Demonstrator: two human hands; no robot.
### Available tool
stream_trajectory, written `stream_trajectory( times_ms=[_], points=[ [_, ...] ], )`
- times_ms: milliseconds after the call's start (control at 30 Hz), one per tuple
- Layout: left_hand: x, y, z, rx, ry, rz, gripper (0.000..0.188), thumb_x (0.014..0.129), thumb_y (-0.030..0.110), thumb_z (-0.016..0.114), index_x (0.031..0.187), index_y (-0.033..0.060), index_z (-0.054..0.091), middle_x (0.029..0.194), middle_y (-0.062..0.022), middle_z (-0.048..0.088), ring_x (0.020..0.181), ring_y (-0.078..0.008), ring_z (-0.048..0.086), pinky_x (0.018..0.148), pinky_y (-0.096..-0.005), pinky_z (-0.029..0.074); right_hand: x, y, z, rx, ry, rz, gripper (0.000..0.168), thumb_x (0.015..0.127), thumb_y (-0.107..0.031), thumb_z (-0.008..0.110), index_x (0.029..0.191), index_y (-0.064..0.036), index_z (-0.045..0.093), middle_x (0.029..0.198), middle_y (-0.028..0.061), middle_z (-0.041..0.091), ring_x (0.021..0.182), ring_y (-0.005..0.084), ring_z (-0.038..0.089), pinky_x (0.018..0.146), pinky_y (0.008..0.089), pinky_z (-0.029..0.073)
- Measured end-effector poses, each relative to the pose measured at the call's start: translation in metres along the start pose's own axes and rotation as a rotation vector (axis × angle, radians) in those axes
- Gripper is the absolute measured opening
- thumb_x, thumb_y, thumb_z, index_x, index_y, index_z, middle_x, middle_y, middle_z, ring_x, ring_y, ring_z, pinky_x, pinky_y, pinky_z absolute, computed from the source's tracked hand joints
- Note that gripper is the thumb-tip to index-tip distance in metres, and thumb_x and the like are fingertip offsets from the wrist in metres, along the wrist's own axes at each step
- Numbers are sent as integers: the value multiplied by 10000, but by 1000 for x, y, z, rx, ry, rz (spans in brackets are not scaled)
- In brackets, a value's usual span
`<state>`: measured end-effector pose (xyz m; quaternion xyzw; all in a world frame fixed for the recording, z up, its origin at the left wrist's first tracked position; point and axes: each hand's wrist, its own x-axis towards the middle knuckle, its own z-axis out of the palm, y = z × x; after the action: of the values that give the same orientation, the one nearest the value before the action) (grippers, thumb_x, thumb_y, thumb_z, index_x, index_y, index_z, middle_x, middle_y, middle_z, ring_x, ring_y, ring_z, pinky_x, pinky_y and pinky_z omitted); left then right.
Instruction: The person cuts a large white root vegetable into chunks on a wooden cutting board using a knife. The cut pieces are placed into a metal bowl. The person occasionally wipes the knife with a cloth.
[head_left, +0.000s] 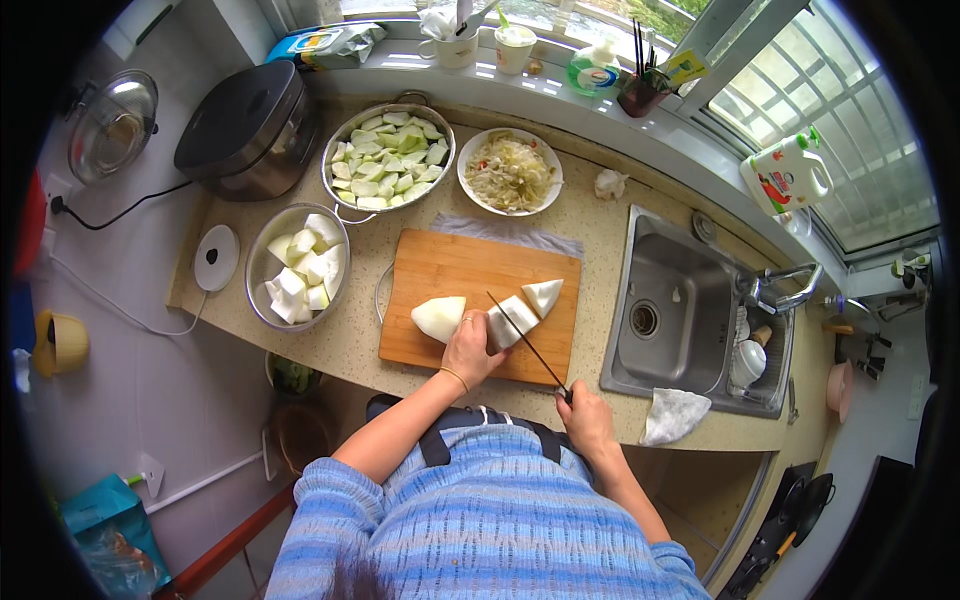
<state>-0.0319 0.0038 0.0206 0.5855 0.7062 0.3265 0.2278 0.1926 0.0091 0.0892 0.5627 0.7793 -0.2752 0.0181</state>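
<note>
On the wooden cutting board (450, 259) lie three pieces of a pale, peeled vegetable. My left hand (471, 351) rests on the board with its fingers against the middle piece (513, 322); the larger rounded piece (438, 318) lies just left of it. In my right hand (585, 416) is the handle of a kitchen knife (534, 349), whose blade crosses the middle piece. A pointed end piece (543, 295) sits apart at the right. White chunks (292, 292) fill much of a clear bowl (257, 300) to the left. Behind it, a metal colander (328, 169) holds pale green slices.
A plate (469, 195) of shredded food stands behind the board, near a grey cloth (525, 234). The steel sink (675, 300) is at the right, with a white cloth (675, 415) on its front edge. A rice cooker (244, 131) stands back left.
</note>
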Motion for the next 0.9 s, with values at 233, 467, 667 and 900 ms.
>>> stream_trajectory(
  times_ms=[233,467,667,900],
  points=[
    [1,1,-1,13,3,3,550,621,186,772,1011,-20,443,987,-181,482,916,-355,523,786,-389,458,7,-2,-2,-4,-52,18,283,835,-256,582,813,12,494,719,237,601,700,415,586,624,479,460],
    [0,-1,0,42,11,1,579,602,182,782,1033,-9,446,985,-175,487,904,-345,526,770,-389,460,7,-1,-1,7,-73,21,290,841,-266,563,831,18,505,718,240,607,693,419,590,631,486,466],
    [0,-1,-1,59,-13,-8,581,606,196,777,1036,-9,443,989,-173,482,914,-344,523,776,-386,458,7,-2,-2,-31,-87,38,287,839,-269,556,834,14,514,714,242,607,697,416,594,635,488,469],
    [0,3,-3,58,-21,-21,567,612,204,774,1012,-21,442,1002,-187,479,936,-355,522,790,-391,459,6,0,2,-33,-82,62,302,827,-285,583,819,7,509,707,241,601,697,420,587,633,480,461]
  ],
)
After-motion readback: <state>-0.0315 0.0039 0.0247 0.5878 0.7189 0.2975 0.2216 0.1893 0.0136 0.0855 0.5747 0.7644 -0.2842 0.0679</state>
